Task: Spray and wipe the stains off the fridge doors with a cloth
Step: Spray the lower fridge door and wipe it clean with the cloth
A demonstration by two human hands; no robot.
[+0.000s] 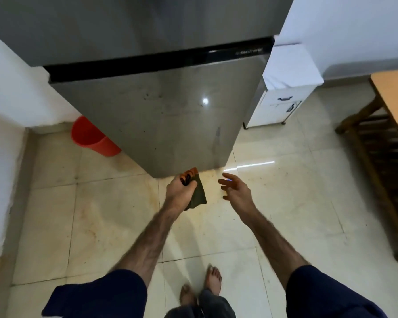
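Below the lower fridge door (161, 115), the left hand (180, 191) grips a dark cloth (199, 195); the right hand (236, 191) hangs beside it, fingers spread, empty. Wiping seems underway; next, lift the cloth to the remaining specks.

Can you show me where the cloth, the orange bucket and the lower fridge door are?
cloth (198, 195), head view, on its dark hanging part.
orange bucket (90, 137), head view, on its side wall.
lower fridge door (161, 115), head view, on its stained steel front.
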